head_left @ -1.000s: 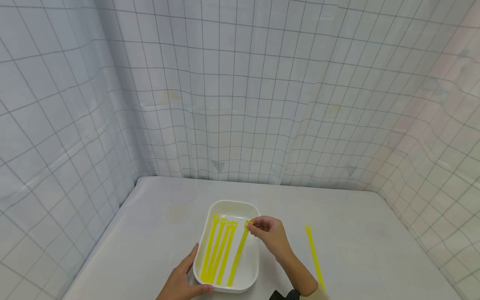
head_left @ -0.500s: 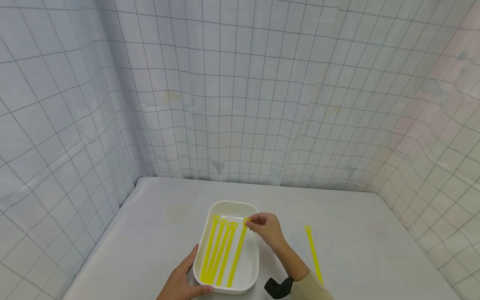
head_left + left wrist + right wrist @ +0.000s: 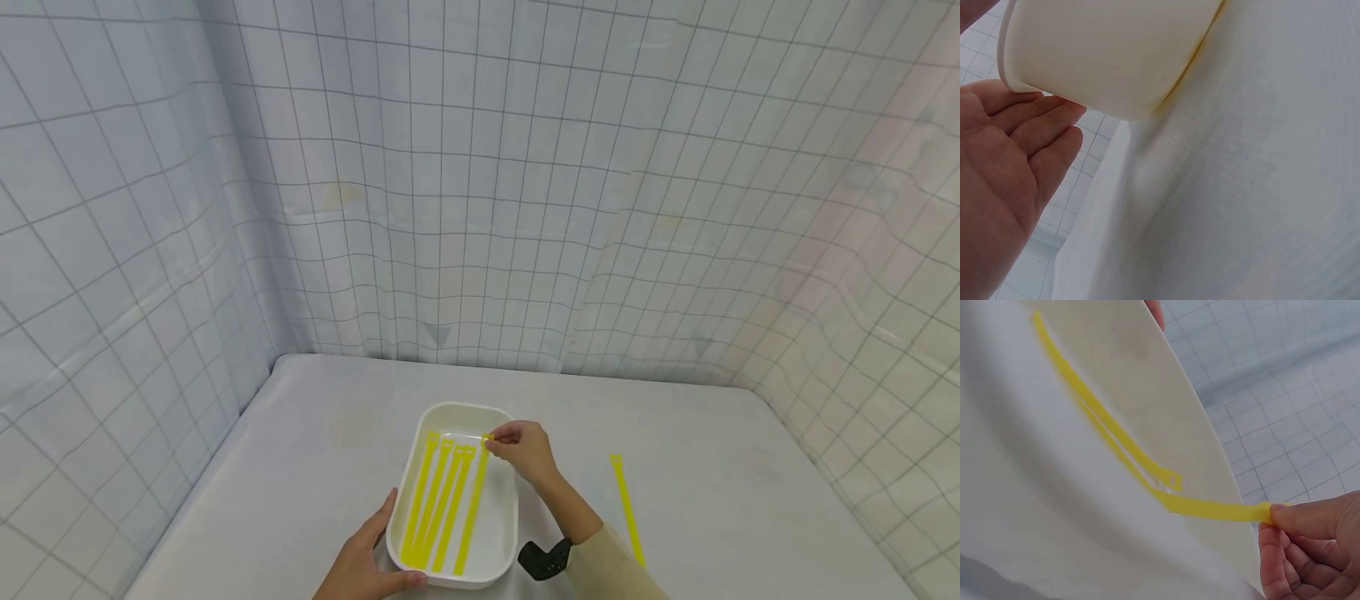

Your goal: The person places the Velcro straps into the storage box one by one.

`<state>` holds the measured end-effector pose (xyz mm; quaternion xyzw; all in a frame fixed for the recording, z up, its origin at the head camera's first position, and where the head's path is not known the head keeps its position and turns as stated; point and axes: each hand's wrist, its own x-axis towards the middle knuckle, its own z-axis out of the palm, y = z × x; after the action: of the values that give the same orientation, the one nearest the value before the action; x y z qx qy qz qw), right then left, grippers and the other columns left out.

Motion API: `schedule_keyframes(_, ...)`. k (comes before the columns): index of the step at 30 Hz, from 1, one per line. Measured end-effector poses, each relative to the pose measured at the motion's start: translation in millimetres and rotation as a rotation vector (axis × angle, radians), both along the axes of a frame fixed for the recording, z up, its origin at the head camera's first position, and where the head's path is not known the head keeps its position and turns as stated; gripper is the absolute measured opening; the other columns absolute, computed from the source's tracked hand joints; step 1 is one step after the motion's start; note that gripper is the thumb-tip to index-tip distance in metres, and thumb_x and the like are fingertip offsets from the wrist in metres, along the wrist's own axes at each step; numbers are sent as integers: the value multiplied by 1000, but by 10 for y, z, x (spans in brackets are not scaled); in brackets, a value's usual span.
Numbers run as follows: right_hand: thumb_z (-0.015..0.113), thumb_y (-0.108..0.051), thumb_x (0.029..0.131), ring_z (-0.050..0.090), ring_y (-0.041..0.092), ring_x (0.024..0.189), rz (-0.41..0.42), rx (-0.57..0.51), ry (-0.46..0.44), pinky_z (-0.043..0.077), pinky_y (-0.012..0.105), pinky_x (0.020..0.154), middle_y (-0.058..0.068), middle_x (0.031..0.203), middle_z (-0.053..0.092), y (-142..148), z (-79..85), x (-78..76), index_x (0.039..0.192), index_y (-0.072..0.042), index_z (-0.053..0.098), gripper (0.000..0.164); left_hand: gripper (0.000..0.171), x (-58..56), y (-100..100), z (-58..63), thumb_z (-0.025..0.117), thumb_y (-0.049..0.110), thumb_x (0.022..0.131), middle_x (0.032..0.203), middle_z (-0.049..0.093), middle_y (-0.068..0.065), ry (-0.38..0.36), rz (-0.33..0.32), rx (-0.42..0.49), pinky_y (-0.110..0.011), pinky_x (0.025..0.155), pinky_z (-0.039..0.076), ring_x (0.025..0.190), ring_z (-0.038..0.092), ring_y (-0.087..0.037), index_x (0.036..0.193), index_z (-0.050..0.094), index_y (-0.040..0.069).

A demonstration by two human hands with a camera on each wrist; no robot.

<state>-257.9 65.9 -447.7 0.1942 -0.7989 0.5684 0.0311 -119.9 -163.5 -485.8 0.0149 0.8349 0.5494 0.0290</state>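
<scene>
A white tray (image 3: 491, 550) holds several yellow strap ties (image 3: 422, 496) with slotted heads, lying lengthwise side by side. At the near-left corner my left hand (image 3: 362, 560) steadies the tray, thumb along its front wall and fingers along its left side. Seen from the left wrist, the left hand's fairly straight fingers (image 3: 1044, 128) touch the tray just under the rim. My right hand (image 3: 525, 448) pinches the head of the rightmost strap tie (image 3: 1210, 509) between thumb and forefinger, over the tray's far-right rim. The rest of that tie slants down into the tray beside the others.
Another yellow strap tie (image 3: 627, 510) lies on the white-covered table (image 3: 735, 500) to the right, partly behind the right sleeve (image 3: 607, 567). A black device (image 3: 543, 560) sits at the right wrist. White gridded curtains (image 3: 465, 208) close in the back and both sides.
My right hand has moved slightly left and away from me, carrying the head of the pinched strap tie closer to the other ties. The left hand and the tray have stayed put.
</scene>
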Motion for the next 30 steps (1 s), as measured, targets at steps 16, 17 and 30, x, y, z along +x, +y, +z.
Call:
schedule_keyframes(16,73,-3,75,59,14,61,-127,149,-42,50,24,54,4,68,63,-124,10,-48,78,3,67,9,113,-7,-1,-7,85,32,60,143,30,-22,0,-1,-23,-58,98,30,128,29,-41,144,19,-4)
schedule_keyframes(17,73,-3,75,58,13,61,-133,156,-39,50,24,54,4,68,63,-128,10,-48,78,3,67,8,112,-7,-1,-8,85,32,60,143,30,-22,-2,-2,-22,-58,98,30,128,29,-41,144,19,-4)
schedule_keyframes(30,73,-2,74,58,14,62,-167,154,8,50,23,56,4,69,62,-130,-7,-51,78,2,67,7,112,-10,11,15,85,33,60,143,30,-23,-23,5,-35,-56,98,31,128,29,-41,144,19,-3)
